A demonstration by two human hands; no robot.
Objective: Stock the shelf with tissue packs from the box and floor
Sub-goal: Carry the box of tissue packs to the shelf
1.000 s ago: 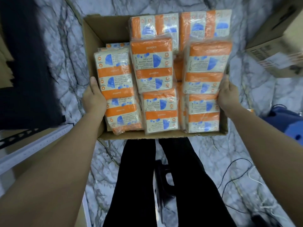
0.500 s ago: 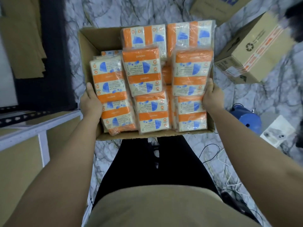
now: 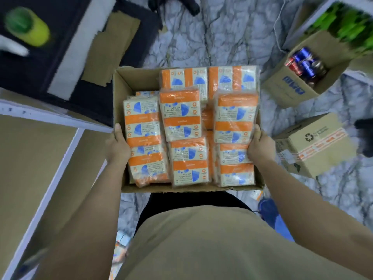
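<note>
Box (image 3: 139,81) of tissue packs (image 3: 180,114) — left hand (image 3: 118,146), right hand (image 3: 260,146) grip its side edges.

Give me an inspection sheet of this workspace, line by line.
Surface: marbled floor, shelf board at left.
Job's things: open cardboard box held up, filled with orange tissue packs.
Clutter: box of cans; sealed taped carton; blurred green-capped yellow bottle.
Grippers: left hand and right hand grip the box's opposite sides.
Cables: white cord, upper right.
Surroundings: blurred green packaging, dark panel at upper left.
</note>
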